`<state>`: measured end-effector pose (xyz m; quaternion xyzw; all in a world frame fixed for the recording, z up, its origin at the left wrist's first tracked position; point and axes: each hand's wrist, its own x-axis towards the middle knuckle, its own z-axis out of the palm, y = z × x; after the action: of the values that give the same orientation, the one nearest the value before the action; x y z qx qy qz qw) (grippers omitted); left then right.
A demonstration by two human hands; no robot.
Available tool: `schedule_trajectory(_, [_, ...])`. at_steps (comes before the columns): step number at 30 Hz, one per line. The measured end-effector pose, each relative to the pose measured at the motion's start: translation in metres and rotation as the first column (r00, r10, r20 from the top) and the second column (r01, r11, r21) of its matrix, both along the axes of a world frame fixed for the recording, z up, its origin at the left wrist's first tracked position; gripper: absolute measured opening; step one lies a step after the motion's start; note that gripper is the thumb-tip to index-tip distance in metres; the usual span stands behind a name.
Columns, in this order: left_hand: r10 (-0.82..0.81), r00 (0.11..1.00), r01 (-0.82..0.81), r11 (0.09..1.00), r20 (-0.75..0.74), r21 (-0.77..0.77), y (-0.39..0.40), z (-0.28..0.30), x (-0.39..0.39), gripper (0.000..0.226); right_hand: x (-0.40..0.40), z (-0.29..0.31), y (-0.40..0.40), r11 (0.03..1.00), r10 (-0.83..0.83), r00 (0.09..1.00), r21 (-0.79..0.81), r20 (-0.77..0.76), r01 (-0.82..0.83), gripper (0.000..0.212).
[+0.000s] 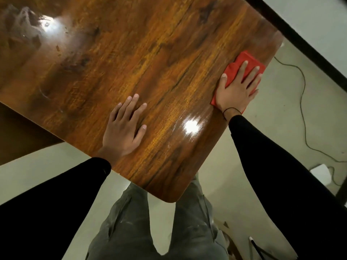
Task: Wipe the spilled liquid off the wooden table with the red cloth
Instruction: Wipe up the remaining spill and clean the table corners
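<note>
A glossy wooden table (142, 59) fills the upper left of the view, tilted in the frame. A folded red cloth (235, 69) lies at the table's right edge. My right hand (234, 91) presses flat on the cloth with straight, spread fingers. My left hand (124, 126) rests flat on the bare wood near the front edge, fingers straight. Smeared wet streaks (26, 25) show at the far left of the table, beside a bright light reflection. A second glare spot (191, 126) shines between my hands.
A pale floor (281, 113) lies to the right of the table, with a thin dark cable (302, 102) running to a white block (321, 173). A dark beam (304, 44) crosses the upper right. My grey trouser legs stand below the table corner (172, 200).
</note>
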<state>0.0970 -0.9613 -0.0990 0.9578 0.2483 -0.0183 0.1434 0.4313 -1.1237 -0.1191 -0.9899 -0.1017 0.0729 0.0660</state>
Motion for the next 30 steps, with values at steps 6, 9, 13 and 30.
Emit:
schedule_trajectory(6, [0.075, 0.993, -0.08, 0.996, -0.09, -0.05, -0.013, 0.012, 0.011, 0.07, 0.04, 0.002, 0.005, 0.996, 0.086, 0.996, -0.024, -0.01, -0.086, 0.089])
schedule_trajectory(9, [0.249, 0.967, -0.251, 0.967, -0.046, -0.032, -0.039, 0.019, 0.047, 0.067, 0.056, 0.003, 0.005, 0.991, 0.133, 0.991, -0.01, -0.015, -0.133, 0.089])
schedule_trajectory(13, [0.266, 0.964, -0.264, 0.961, 0.013, -0.082, -0.09, 0.018, 0.153, 0.067, 0.066, 0.002, 0.0, 0.976, 0.215, 0.976, -0.014, -0.027, -0.216, 0.089])
schedule_trajectory(30, [0.352, 0.934, -0.354, 0.935, 0.059, 0.021, -0.112, -0.016, 0.238, 0.072, 0.218, -0.003, 0.022, 0.945, 0.326, 0.945, 0.002, 0.012, -0.326, 0.084])
